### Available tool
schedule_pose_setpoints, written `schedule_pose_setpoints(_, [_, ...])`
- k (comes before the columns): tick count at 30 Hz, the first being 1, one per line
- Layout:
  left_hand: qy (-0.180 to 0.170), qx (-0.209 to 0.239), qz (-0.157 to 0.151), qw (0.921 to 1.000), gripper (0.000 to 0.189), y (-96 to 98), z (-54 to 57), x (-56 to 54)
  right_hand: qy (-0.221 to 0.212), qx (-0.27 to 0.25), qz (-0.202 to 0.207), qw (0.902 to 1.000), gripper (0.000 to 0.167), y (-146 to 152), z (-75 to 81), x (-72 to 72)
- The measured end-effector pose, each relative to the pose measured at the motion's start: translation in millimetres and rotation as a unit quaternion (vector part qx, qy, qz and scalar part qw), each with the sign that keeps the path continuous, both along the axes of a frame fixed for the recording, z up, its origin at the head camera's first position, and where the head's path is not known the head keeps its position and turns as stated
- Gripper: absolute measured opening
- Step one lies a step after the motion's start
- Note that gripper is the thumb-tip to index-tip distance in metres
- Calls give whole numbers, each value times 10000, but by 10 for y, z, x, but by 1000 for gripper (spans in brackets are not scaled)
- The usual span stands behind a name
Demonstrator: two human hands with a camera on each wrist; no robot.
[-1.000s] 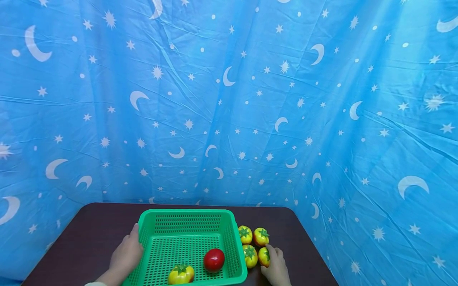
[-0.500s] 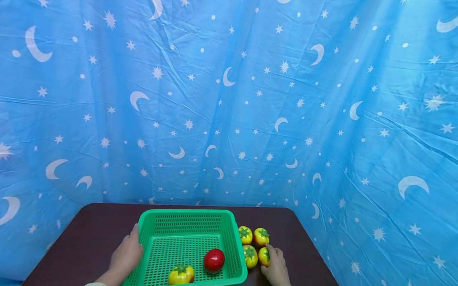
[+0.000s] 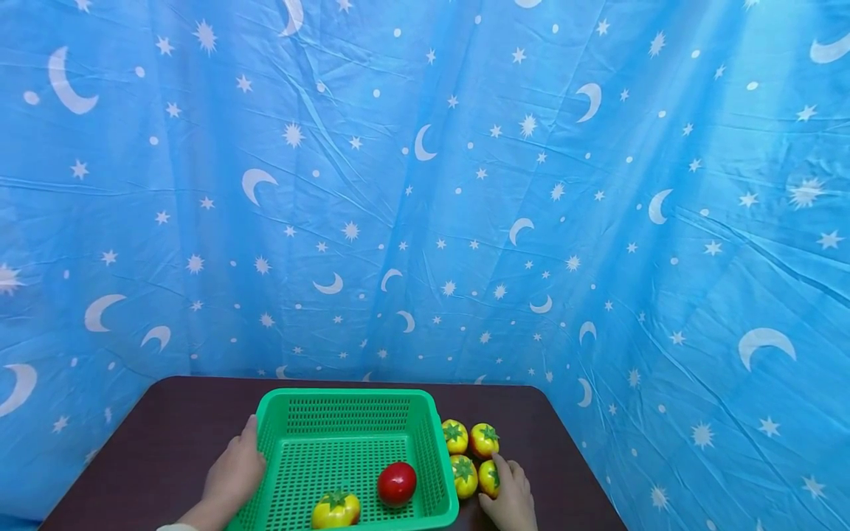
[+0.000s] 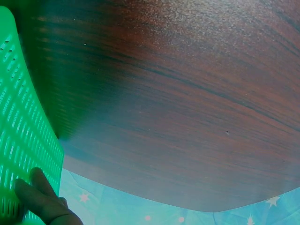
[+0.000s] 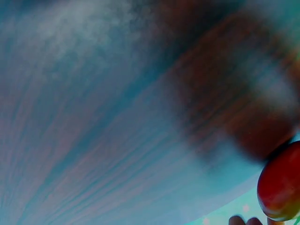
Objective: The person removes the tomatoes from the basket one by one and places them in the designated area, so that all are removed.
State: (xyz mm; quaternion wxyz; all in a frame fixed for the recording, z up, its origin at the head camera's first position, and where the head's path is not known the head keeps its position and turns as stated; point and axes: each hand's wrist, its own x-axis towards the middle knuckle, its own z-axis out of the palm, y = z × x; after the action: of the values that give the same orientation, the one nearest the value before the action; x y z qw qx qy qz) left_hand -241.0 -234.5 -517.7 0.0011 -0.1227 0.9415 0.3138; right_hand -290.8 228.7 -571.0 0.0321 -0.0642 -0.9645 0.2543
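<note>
My left hand (image 3: 235,468) rests at the left side of a green plastic basket (image 3: 434,457). In the left wrist view its fingers (image 4: 40,199) lie straight against the slotted outer wall; the thumb's place is hidden. A yellow toy tomato with green leaves (image 3: 489,478) stands on the table right of the basket. My right hand (image 3: 513,495) holds it from the right, thumb and fingers around it. The right wrist view shows the red side of a toy tomato (image 5: 281,183) near blurred, dark fingertips (image 5: 236,220).
Beside the held one sit three more toy tomatoes, the nearest (image 3: 464,476) close to the basket wall. Inside the basket lie a red toy tomato (image 3: 397,484) and a yellow one (image 3: 336,510). A blue curtain (image 3: 425,221) hangs behind the dark wooden table (image 3: 173,420).
My right hand and the toy tomato in it have shifted very slightly toward the basket and toward me. The left hand and the basket have stayed in place.
</note>
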Motion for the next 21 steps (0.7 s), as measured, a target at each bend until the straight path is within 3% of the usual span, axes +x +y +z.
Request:
schedule_pose_setpoints(12, [138, -55, 42, 9999, 71, 2, -7, 6, 534, 57, 253, 9982, 82, 1, 83, 11])
schedule_pose_setpoints(21, [65, -14, 37, 10000, 71, -2, -4, 12, 924, -12, 453, 9947, 68, -151, 347, 7])
